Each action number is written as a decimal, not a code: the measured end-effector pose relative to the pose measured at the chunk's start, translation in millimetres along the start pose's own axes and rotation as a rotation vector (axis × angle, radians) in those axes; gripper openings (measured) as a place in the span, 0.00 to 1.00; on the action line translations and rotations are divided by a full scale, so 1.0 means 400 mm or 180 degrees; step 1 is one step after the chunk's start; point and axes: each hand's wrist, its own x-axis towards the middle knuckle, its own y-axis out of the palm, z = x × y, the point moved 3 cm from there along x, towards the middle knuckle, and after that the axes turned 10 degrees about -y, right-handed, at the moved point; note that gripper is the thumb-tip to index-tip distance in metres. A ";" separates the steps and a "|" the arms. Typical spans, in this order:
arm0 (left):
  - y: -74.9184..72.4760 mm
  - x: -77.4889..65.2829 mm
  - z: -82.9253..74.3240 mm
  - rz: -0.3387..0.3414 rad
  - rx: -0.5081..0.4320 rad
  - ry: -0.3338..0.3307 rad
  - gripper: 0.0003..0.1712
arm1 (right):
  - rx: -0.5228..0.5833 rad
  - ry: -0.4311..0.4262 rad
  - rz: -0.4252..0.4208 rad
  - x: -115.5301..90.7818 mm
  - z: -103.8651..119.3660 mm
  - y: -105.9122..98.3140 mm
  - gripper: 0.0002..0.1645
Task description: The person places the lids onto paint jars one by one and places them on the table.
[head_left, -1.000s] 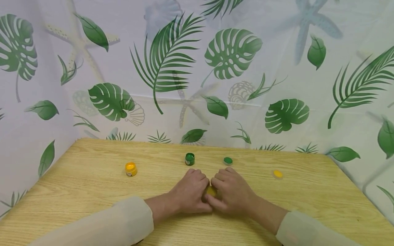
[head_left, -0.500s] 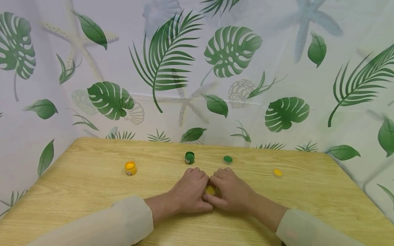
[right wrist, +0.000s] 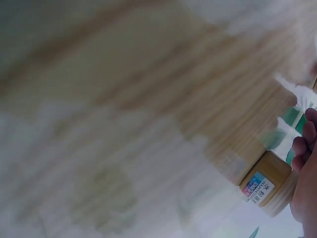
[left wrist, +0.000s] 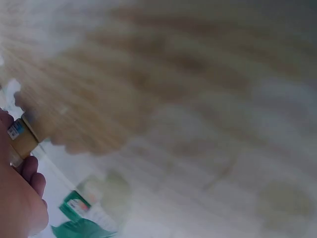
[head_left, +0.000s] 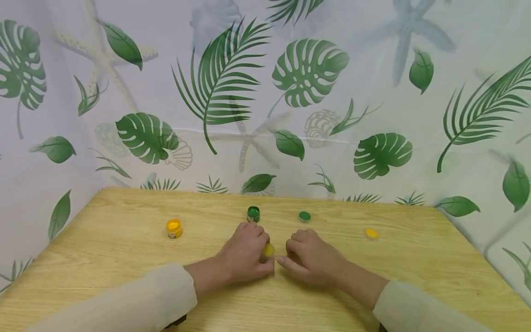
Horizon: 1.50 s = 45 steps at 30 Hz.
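Note:
My left hand (head_left: 244, 253) grips a small paint jar with a mustard-yellow top (head_left: 268, 250), between curled fingers and thumb. In the left wrist view the held jar (left wrist: 24, 139) shows a label. My right hand (head_left: 315, 258) is just right of it, fingers curled and thumb reaching toward the jar. A thin pale strip (head_left: 282, 257) runs from the jar to the right thumb; the fingers hide its end. In the right wrist view a labelled ochre jar (right wrist: 267, 183) with a clear upper part shows close beside the right hand (right wrist: 307, 163).
An uncovered orange-yellow paint jar (head_left: 174, 228) stands at the left, and an uncovered green jar (head_left: 253, 214) behind my left hand. A green lid (head_left: 304, 216) and a yellow lid (head_left: 371, 234) lie to the right. A leaf-patterned curtain (head_left: 315, 161) borders the wooden table (head_left: 124, 258).
My hands were together around the jar. Now the left hand has moved left with the jar, leaving a gap to the right hand, which has barely moved.

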 end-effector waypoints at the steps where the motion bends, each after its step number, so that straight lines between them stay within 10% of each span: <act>1: -0.001 -0.003 0.008 -0.0036 -0.0016 -0.0017 0.13 | 0.0002 0.0024 0.0016 -0.002 -0.003 0.000 0.18; 25: -0.052 -0.074 0.187 0.0044 0.0039 -0.0600 0.12 | 0.0024 0.0324 -0.0073 -0.100 -0.071 -0.023 0.17; 45: -0.077 -0.062 0.296 0.0206 0.0537 -0.0857 0.15 | -0.0008 0.0661 -0.0267 -0.229 -0.174 -0.070 0.17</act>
